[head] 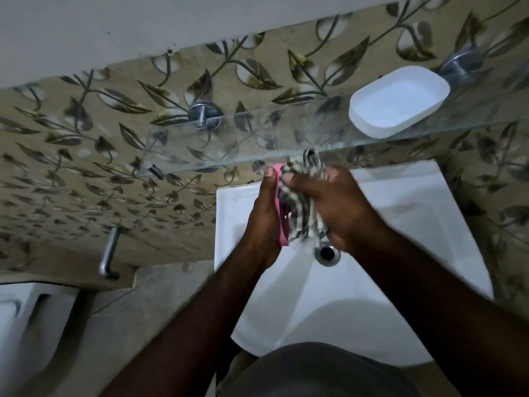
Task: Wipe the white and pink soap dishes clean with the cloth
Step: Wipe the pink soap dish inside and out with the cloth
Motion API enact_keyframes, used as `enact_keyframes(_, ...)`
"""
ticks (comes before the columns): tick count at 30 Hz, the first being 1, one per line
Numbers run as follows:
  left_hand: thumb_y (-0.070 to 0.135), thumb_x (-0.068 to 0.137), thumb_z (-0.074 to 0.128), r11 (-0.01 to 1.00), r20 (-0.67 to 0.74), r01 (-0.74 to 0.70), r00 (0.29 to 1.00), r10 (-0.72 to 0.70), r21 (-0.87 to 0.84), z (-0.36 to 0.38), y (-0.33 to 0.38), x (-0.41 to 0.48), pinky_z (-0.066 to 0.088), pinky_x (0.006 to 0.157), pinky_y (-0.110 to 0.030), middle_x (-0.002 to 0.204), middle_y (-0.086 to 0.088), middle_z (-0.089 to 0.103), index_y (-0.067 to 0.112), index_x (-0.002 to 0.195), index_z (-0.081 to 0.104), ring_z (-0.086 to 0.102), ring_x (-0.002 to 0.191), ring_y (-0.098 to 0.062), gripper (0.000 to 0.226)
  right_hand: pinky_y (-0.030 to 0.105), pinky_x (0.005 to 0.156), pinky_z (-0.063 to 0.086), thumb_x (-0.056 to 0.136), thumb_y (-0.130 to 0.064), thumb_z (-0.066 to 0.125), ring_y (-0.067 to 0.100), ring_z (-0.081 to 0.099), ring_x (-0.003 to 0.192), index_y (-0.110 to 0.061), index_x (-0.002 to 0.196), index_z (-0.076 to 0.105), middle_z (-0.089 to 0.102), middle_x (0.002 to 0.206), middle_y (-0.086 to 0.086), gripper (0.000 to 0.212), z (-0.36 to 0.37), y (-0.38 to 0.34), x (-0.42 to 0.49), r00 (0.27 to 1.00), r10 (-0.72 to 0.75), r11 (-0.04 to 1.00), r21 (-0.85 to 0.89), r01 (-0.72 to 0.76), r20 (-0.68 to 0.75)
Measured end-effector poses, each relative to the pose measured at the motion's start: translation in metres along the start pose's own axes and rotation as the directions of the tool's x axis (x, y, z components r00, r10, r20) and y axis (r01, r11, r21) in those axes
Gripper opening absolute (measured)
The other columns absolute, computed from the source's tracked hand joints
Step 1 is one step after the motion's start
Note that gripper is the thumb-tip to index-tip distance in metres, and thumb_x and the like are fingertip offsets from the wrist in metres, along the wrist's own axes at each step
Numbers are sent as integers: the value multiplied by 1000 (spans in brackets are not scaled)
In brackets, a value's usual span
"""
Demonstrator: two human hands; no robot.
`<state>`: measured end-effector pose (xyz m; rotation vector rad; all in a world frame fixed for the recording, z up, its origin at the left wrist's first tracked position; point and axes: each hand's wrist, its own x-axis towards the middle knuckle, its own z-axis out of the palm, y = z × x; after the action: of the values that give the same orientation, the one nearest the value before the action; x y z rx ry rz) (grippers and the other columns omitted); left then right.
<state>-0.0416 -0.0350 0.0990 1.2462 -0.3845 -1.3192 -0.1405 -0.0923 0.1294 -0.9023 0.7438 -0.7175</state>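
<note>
1. Far to the left of my left hand, a metal bar sticks out from the leaf-patterned wall.
2. My left hand holds the pink soap dish stood on its edge. My thumb lies along its top rim and my palm cups its back; I cannot see my fingers behind it.
3. The dish sits between my two hands, over the white sink, with its hollow side facing my right hand.
4. The striped cloth is bunched against that hollow side, touching the dish.
5. My right hand grips the cloth with curled fingers and pushes it into the dish.
6. The drain shows just below my right hand.
7. Above both hands runs a glass shelf.
8. The white soap dish rests on that shelf, up and to the right of my right hand, well apart from it.
</note>
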Motion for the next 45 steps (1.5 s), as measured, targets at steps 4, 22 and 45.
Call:
enact_keyframes(4, 67, 86, 45, 987, -94, -14, 995, 29, 157, -12, 9, 4, 50, 83, -40, 99, -7, 75, 27, 100, 75, 70, 90, -24, 52, 54, 75, 56, 84, -6, 69, 42, 69, 75, 1, 89, 69, 71, 85, 26, 9, -5, 24, -21, 985, 32, 927, -375, 35, 171)
enact_keyframes(22, 78, 85, 25, 953, -183, -95, 971, 152, 286, -10, 8, -6, 55, 72, -36, 91, -6, 75, 31, 92, 75, 70, 81, -24, 69, 28, 61, 54, 85, 0, 66, 26, 70, 69, 5, 90, 69, 72, 83, 23, 7, 3, -1, -18, 986, -16, 980, -194, 48, 166)
enact_keyframes(45, 74, 87, 34, 973, -257, -41, 961, 101, 228, -11, -10, -8, 49, 98, -54, 109, -4, 74, 29, 113, 70, 70, 103, -24, 63, 28, 60, 53, 89, -8, 65, 19, 71, 68, -10, 86, 72, 74, 78, 10, 8, -2, 20, -20, 994, 5, 965, -262, 25, 113)
